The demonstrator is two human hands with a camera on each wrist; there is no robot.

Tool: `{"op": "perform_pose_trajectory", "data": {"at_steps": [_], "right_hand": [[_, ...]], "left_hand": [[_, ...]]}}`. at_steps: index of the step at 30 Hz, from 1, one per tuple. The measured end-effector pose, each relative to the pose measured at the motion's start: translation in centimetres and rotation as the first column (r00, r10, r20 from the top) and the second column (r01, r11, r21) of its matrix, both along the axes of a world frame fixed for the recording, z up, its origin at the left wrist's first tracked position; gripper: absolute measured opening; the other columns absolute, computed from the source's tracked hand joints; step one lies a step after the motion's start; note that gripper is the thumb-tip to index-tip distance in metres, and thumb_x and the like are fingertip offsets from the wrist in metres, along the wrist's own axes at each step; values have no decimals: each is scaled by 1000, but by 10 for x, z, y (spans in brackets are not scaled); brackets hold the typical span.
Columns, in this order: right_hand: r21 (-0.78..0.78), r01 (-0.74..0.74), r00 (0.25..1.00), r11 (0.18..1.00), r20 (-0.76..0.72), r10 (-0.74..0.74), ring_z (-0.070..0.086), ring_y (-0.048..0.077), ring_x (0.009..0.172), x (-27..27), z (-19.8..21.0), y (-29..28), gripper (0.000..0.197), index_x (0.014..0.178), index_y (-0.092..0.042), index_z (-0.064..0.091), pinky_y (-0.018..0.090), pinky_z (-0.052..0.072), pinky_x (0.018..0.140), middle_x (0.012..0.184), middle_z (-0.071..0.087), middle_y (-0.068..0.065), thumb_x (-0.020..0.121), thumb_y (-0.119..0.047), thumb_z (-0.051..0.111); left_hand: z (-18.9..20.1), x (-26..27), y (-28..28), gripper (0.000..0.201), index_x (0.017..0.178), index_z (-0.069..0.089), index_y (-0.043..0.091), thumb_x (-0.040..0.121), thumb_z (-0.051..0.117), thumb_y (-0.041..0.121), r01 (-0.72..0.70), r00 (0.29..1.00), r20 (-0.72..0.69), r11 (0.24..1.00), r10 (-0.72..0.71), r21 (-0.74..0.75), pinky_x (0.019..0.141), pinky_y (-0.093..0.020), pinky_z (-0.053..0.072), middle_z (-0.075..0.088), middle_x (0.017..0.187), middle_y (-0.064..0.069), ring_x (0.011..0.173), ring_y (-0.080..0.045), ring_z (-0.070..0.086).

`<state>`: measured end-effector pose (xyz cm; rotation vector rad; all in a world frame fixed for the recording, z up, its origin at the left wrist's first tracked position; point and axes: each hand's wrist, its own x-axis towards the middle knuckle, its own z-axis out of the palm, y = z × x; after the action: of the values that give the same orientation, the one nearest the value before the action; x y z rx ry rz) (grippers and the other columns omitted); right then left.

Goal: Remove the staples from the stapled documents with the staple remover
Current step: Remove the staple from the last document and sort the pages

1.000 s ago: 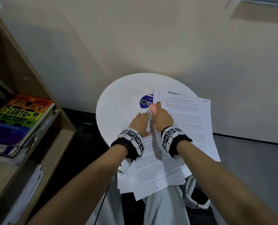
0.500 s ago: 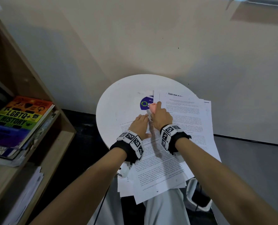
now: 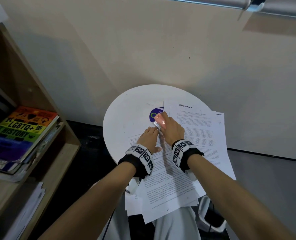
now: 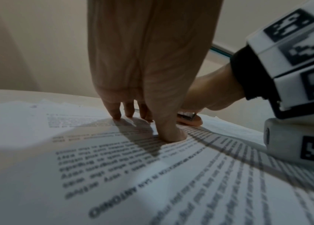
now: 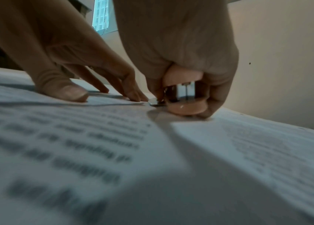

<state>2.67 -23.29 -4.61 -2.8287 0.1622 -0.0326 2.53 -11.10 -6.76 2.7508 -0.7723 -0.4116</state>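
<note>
**Two hands meet at one paper corner**

Two hands work the same spot, and I read the coming move off how they lie to each other. My left hand (image 3: 148,138) is spread, fingers straight, its fingertips (image 4: 116,113) pressing the stapled document (image 3: 162,177) flat on the round white surface (image 3: 126,110). The document's long axis runs from those fingertips back toward my body, hanging off the surface's near edge.

My right hand (image 3: 172,131) is curled round the pink staple remover (image 3: 160,121), just to the right of the left fingertips and a little beyond them. The remover's metal tip (image 5: 155,103) points left, lying low at the sheet's far corner, almost touching my left fingers. I cannot make out the staple itself; I judge it sits under that tip. The right hand is the nearer one to the corner, so the pull would be its work, away from the left hand, which anchors the paper.
</note>
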Motion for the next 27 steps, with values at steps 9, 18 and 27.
{"op": "perform_pose_trajectory", "data": {"at_steps": [9,18,27], "right_hand": [[141,149,986,979,-97,-136,60,39,97,19,12,-4,44,133,-9,33,38,40,68,114,60,23,97,-28,48],[430,109,993,896,3,-122,57,30,82,-36,41,-10,35,122,-21,31,38,45,69,103,59,8,92,-29,47],[526,87,985,846,79,-151,59,31,77,-106,60,-17,34,121,-25,28,39,49,65,98,62,12,92,-29,44]], "left_hand": [[2,0,0,81,146,20,2,86,66,31,-12,1000,-13,1000,12,-9,120,-35,16,14,156,-10,145,-28,14],[34,-7,2,28,108,63,2,100,42,19,-303,952,-150,738,268,-603,83,-29,51,70,100,-13,92,-23,66],[64,-73,-27,17,96,67,-7,84,68,5,-558,820,-493,215,290,-802,64,-19,57,68,82,-17,65,-14,67]]}}
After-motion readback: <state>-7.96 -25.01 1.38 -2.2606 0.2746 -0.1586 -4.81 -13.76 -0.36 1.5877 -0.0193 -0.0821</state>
